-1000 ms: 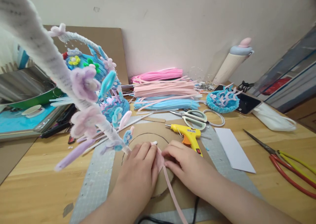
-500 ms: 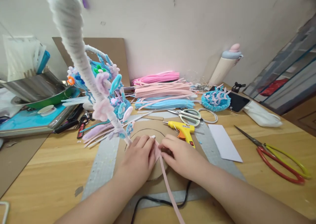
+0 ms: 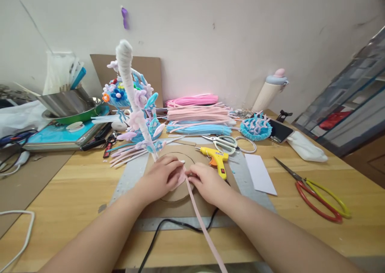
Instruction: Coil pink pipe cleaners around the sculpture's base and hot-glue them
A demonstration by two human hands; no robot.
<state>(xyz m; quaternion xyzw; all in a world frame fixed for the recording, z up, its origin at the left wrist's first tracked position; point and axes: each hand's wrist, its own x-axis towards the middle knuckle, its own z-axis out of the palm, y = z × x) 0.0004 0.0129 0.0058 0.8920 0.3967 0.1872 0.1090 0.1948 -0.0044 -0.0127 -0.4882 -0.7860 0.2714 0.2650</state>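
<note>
My left hand is closed on a small pale pink fuzzy piece above a sheet of cardboard with a circle drawn on it. A white tip shows just past its fingers. From behind this hand rises a white wrapped stem bearing pastel pipe-cleaner flowers; its lower end is hidden. My right hand pinches a long pink pipe cleaner where it meets the pink piece. The strip's loose end trails toward the front edge. A yellow glue gun lies just beyond my right hand.
Pink and blue pipe-cleaner bundles are stacked at the back. White-handled scissors and a blue pipe-cleaner basket lie nearer. Large red-and-yellow-handled scissors and a white card are at right. A black cord crosses the front.
The view has shifted, showing more of the table's front. The white stem's top looks lower and farther off than before. Both hands keep their hold on the pink pieces.
</note>
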